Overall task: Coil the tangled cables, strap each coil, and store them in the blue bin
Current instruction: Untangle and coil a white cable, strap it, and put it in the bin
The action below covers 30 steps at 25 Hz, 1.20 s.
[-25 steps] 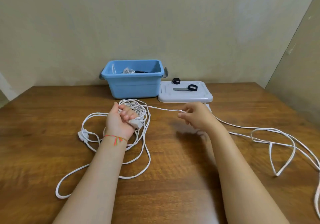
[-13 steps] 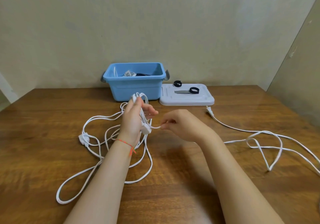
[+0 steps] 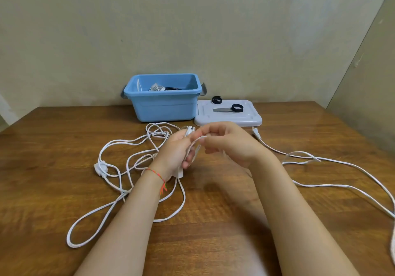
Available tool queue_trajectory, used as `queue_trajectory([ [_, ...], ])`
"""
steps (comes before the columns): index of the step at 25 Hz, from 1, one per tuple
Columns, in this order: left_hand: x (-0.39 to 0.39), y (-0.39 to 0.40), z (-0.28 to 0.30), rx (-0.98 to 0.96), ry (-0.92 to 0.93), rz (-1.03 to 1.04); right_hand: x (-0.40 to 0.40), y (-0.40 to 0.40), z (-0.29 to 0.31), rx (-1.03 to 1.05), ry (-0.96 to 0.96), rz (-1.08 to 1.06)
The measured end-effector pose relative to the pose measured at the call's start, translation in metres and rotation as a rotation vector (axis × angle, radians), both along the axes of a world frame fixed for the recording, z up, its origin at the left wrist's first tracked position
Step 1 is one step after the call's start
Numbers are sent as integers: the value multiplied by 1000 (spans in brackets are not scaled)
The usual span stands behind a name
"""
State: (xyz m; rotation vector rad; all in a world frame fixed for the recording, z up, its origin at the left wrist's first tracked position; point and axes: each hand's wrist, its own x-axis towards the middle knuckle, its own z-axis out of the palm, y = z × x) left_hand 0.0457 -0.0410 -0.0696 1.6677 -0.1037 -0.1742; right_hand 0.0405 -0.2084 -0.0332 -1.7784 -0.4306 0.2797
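A long white cable (image 3: 119, 145) lies tangled in loops on the wooden table. My left hand (image 3: 175, 153) grips a bundle of its loops above the table centre, fingers curled round them. My right hand (image 3: 228, 143) is close against the left and pinches a strand of the same cable. The cable's free length trails off to the right, and its plug (image 3: 256, 134) lies near the lid. The blue bin (image 3: 164, 104) stands at the back with coiled cables inside. Two black straps (image 3: 236, 108) rest on the white lid.
The white bin lid (image 3: 228, 117) lies flat to the right of the bin. A white inline switch (image 3: 100, 168) sits on the cable at the left. Walls close the table at the back and right. Bare wood shows in front.
My right hand has drawn in from the right and met the left. The left hand lifted its bundle and turned. The trailing cable on the right has shifted toward the centre.
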Motion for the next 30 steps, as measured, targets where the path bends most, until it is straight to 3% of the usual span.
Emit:
queue_trajectory([
  [3,-2,1,-1,-113,106,-193,10,-4,-6,104,-3,-181],
  [7,-8,5,0,-30,175,-493,9,5,-7,202,-42,-216],
  [11,-8,0,-1,70,182,-422,7,11,-7,221,-35,-164],
  [17,-5,3,-4,-59,112,-412,10,3,-8,358,26,-32],
  [20,-6,2,-2,-213,117,-477,16,1,-14,266,-34,-153],
  [24,2,7,1,-530,334,-384,22,-4,-21,38,-67,-275],
  [27,5,7,-2,-611,410,-265,22,1,-24,-157,-53,-308],
  [30,4,6,-3,-653,449,-192,20,0,-22,-201,9,-290],
])
